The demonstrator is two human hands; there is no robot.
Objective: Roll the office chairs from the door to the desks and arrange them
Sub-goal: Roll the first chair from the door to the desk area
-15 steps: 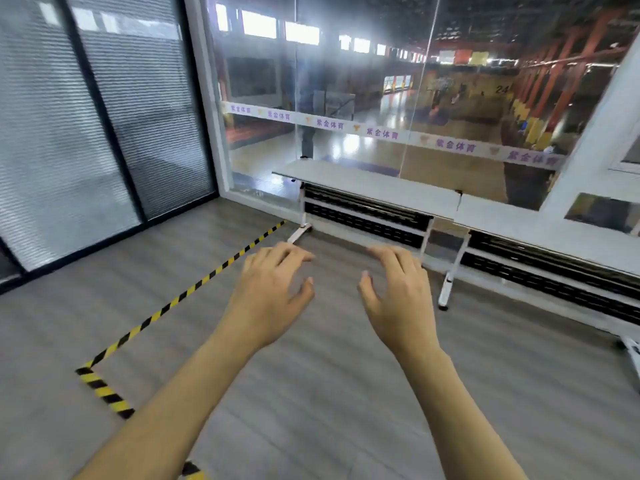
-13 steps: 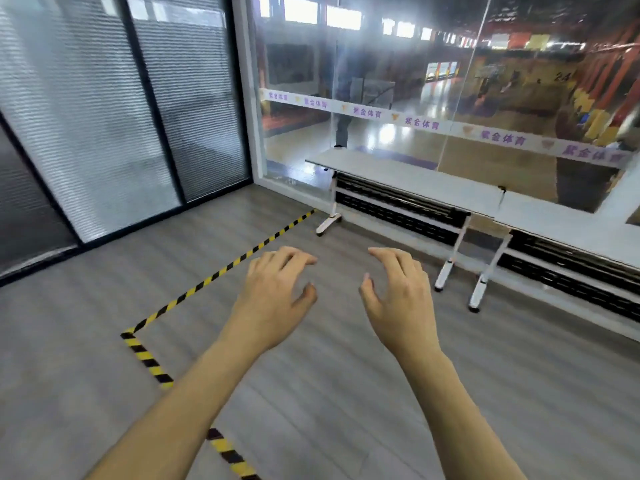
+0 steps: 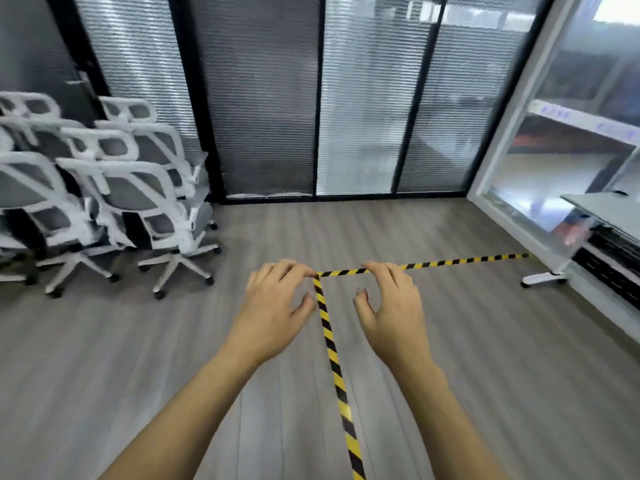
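Several white-framed office chairs (image 3: 138, 199) with grey mesh backs stand bunched together at the far left, near a dark door (image 3: 41, 53). The nearest one has its star base (image 3: 180, 268) on castors toward me. My left hand (image 3: 273, 306) and my right hand (image 3: 391, 306) hover palm-down over the floor in the middle of the view, fingers curled and apart, holding nothing. Both hands are well short of the chairs. One white desk (image 3: 609, 209) shows only its corner at the right edge.
Yellow-and-black tape (image 3: 332, 358) runs along the grey wood floor and turns right under my hands. Glass partitions with blinds (image 3: 363, 98) close the far side. A desk foot on castors (image 3: 543, 278) sits at the right, by the glass wall (image 3: 568, 140).
The view has swung left from the desks along the glass wall to the partition and the chairs. My hands keep the same raised, empty pose.
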